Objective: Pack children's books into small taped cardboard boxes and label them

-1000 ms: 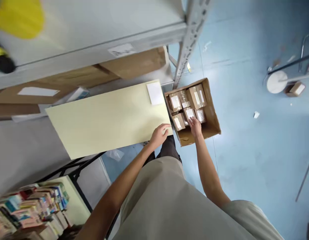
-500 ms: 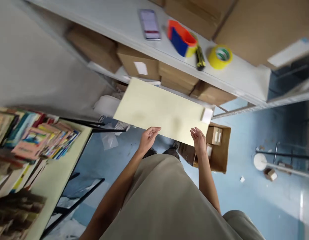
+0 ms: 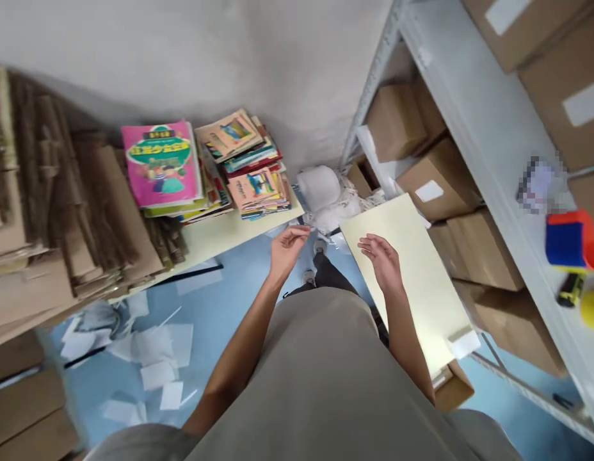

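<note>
My left hand (image 3: 286, 253) hovers over the floor in front of me, fingers loosely bent and apart from the thumb, with nothing visible in it. To its left lie stacked small books (image 3: 253, 186) on a pale table (image 3: 205, 238). My right hand (image 3: 382, 261) is open, fingers loosely spread and empty. It hangs above the left edge of a pale yellow tabletop (image 3: 415, 266); contact between them does not show. A small white block-like item (image 3: 465, 344) sits at that tabletop's near corner.
Flattened cardboard (image 3: 100, 205) and a pink picture book (image 3: 160, 166) fill the left table. A grey shelf (image 3: 484, 109) on the right holds cardboard boxes (image 3: 484, 246), a red-and-blue holder (image 3: 568, 240) and yellow tape (image 3: 593, 310). Paper scraps (image 3: 157, 352) litter the blue floor.
My view has turned left, so the book table is now ahead and the shelf and yellow tabletop stand to the right. Both hands stay raised and empty.
</note>
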Demonstrator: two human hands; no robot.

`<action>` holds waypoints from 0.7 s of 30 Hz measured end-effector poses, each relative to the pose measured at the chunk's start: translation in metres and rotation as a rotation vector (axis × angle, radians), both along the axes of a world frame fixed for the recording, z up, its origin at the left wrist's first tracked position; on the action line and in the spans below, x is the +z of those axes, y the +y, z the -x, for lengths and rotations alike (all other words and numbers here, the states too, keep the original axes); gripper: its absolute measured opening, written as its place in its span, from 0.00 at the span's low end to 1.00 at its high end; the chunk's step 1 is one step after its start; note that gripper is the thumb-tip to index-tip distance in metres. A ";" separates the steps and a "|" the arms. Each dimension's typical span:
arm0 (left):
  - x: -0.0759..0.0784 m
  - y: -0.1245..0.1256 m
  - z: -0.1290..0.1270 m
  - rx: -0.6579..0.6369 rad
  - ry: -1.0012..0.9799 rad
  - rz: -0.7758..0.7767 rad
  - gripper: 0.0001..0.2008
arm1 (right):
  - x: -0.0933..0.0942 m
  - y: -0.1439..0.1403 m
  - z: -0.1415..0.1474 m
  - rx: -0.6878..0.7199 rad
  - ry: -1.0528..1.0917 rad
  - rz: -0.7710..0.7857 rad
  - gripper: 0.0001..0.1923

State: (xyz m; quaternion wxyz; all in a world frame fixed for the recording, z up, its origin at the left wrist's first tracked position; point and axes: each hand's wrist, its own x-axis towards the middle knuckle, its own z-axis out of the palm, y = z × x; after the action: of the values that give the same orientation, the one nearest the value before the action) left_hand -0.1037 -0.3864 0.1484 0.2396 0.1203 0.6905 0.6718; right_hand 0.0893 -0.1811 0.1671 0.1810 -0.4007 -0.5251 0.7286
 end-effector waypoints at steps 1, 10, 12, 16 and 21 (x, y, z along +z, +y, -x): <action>0.000 -0.007 0.010 0.039 0.004 0.000 0.14 | 0.000 0.002 0.024 0.057 0.012 -0.001 0.22; -0.004 -0.039 0.116 0.388 0.046 0.146 0.20 | -0.033 0.002 0.235 0.619 0.049 -0.062 0.33; -0.013 -0.036 0.141 0.448 0.037 0.158 0.19 | -0.048 0.001 0.279 0.685 0.075 -0.087 0.33; -0.041 -0.028 0.198 0.533 0.010 0.208 0.26 | -0.084 -0.003 0.369 0.714 0.096 -0.210 0.35; -0.084 -0.021 0.275 0.491 0.061 0.243 0.29 | -0.115 -0.005 0.471 0.722 0.062 -0.436 0.34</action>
State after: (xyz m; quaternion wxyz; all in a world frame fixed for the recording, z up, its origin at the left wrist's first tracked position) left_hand -0.3791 -0.4070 0.0641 0.0614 -0.0603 0.7815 0.6180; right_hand -0.3819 -0.1864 0.0525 0.0104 -0.1214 -0.7679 0.6289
